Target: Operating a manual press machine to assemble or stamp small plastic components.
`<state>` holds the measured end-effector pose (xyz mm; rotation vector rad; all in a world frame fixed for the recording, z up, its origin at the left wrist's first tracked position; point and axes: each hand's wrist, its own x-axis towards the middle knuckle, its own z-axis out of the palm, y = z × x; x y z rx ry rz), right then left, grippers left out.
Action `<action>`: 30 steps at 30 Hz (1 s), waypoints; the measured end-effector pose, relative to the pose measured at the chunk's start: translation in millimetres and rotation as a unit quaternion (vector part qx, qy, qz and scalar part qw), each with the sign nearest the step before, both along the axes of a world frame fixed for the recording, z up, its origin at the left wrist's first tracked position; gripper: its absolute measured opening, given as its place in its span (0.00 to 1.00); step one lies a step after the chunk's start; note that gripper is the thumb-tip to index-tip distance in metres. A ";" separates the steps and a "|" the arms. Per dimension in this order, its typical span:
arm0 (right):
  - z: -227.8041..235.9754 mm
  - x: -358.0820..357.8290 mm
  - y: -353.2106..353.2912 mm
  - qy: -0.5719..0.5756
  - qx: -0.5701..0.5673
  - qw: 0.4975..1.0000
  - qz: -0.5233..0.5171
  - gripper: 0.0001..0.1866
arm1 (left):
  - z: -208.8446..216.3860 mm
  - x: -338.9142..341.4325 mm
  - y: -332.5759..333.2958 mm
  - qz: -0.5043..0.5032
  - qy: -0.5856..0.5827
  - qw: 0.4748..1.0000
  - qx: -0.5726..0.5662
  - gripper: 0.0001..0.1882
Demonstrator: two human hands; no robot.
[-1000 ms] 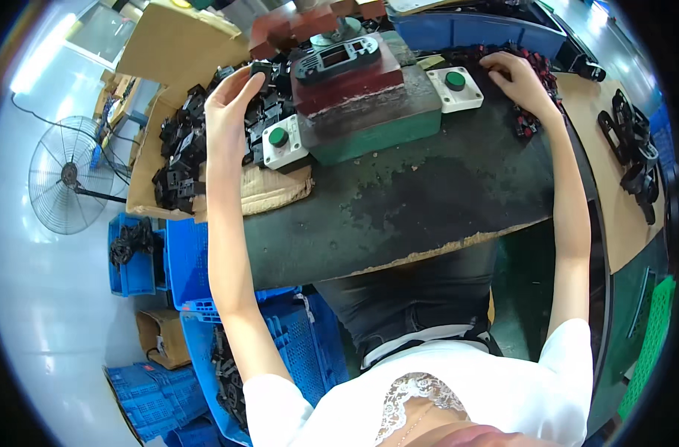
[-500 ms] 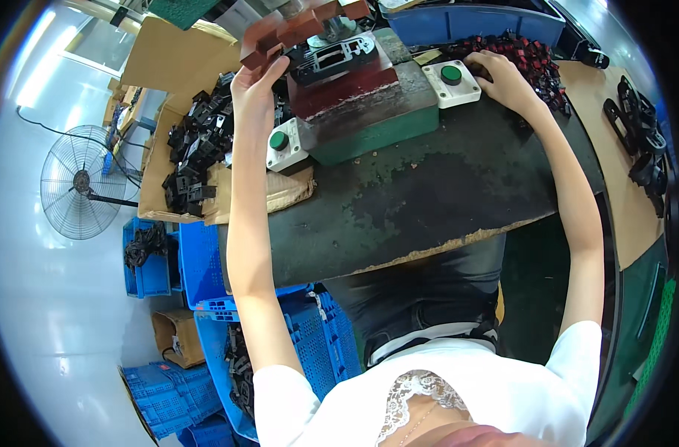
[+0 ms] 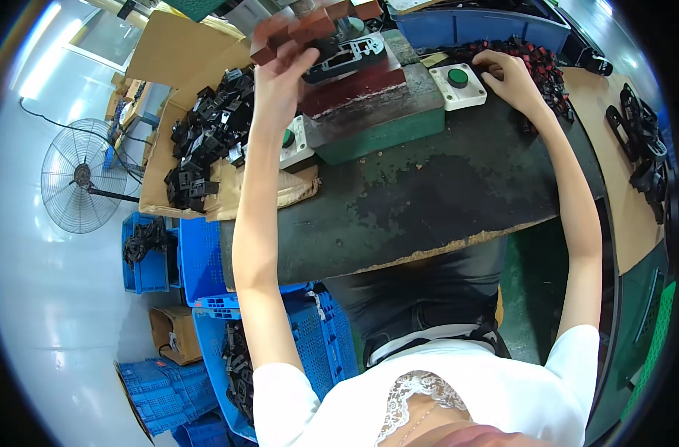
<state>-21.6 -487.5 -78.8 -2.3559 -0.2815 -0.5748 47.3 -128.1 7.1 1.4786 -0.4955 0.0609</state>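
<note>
My left hand (image 3: 280, 80) is at the left end of a long black plastic part (image 3: 347, 58) with a pale slotted frame on top. Thumb and fingers close around that end, though the fingertips are partly blurred. The part lies on a dark red block (image 3: 358, 91) on the green press base (image 3: 388, 134), beneath reddish-brown press blocks (image 3: 313, 26). My right hand (image 3: 512, 83) is just right of a white button box (image 3: 458, 88) with a green button. Its fingers are bent and apart, beside a heap of small red-and-black parts (image 3: 544, 71); nothing shows in them.
An open cardboard box (image 3: 157, 175) of black plastic parts stands left of the press. Another button box (image 3: 298, 149) is partly behind my left forearm. A blue bin (image 3: 473, 28) sits at the back, black parts (image 3: 637, 141) lie at right, and blue crates (image 3: 302, 343) stand below left.
My left hand has moved right, from beside the press blocks onto the black plastic part's left end. My right hand has shifted slightly right, off the button box's edge.
</note>
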 end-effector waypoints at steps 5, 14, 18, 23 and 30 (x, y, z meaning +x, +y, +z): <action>0.9 -0.4 -1.8 -0.007 0.040 0.999 0.009 0.15 | -0.1 12.8 -6.9 0.036 -0.167 0.973 0.157 0.20; 6.4 -0.4 1.1 -0.063 0.065 0.995 -0.037 0.10 | -9.3 15.3 -10.5 -0.009 -0.173 0.976 0.131 0.18; 6.4 -0.6 0.3 -0.053 0.055 0.997 -0.028 0.10 | -9.9 14.8 -3.3 0.001 -0.222 0.961 0.165 0.16; 9.4 -1.6 2.4 -0.059 0.035 0.996 -0.052 0.11 | -5.3 11.9 6.0 0.004 -0.258 0.934 0.247 0.14; 41.3 11.4 33.8 -0.069 0.189 0.977 0.073 0.11 | 5.1 8.4 2.3 -0.005 -0.361 0.869 0.339 0.14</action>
